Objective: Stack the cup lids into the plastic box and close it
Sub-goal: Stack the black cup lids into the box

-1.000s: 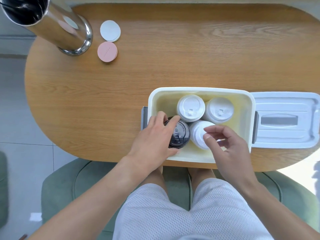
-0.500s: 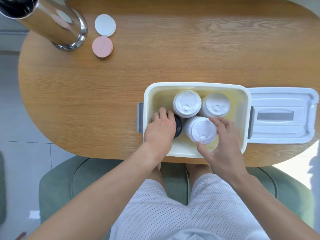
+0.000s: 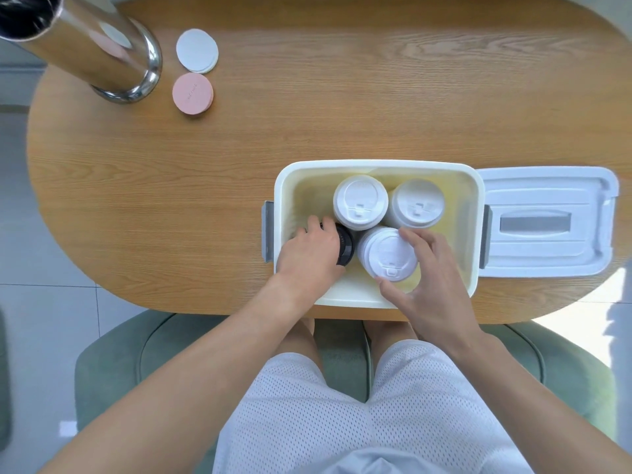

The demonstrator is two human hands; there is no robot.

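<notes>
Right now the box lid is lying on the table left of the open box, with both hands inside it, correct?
Not quite. The head view shows the box lid lying right of the open box, not left. The left hand and right hand are inside it.

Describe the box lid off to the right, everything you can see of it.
The box lid is a pale, rounded-rectangle piece of what looks like plastic, with a raised rim, stepped panels and a grey recessed grip in its middle. It lies flat on the wooden table, off the plastic box and right beside its right wall. Neither hand touches it.
</notes>
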